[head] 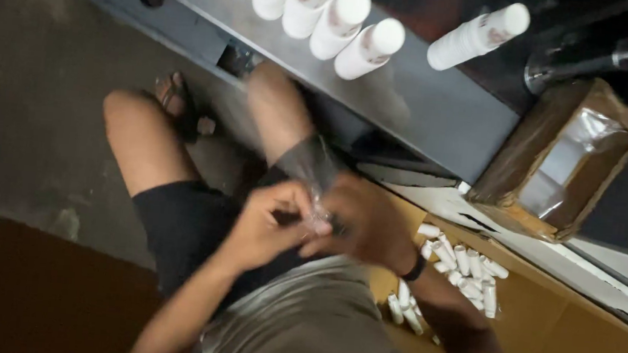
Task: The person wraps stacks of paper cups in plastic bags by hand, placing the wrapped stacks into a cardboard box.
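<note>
**Head view: both hands pinched on a clear plastic wrap above the lap**

Head camera looks down at a seated person whose two hands meet in front of the belly. The left hand [268, 222] is curled shut, thumb and fingers pinching the near end of a thin, clear plastic wrap [312, 175], a film or small bag. The right hand [366, 226] closes on the same wrap from the other side, its knuckles turned up; a dark wristband [416, 267] sits just behind it. The wrap rises from the pinch toward the knee, greyish and see-through. Motion blur hides whether anything small lies inside it.

Judging from the pose, the step in hand is working the wrap open or pulling it apart between the two pinches. The next move would call for a firm hold on one side while the other hand tugs or peels, with care that the thin film does not tear unevenly or slip from the fingers.

Just right of the grip and lower, an open cardboard box [580, 336] holds a loose heap of small white tubes [465, 265]. Beyond the grip, well apart, a row of white bottles [343, 20] stands on a grey metal ledge [426, 103]. Farther right of them sits a brown carton lined with clear film [565, 161]. Below the hands are black shorts [181, 218] and a grey shirt [302, 312].
</note>
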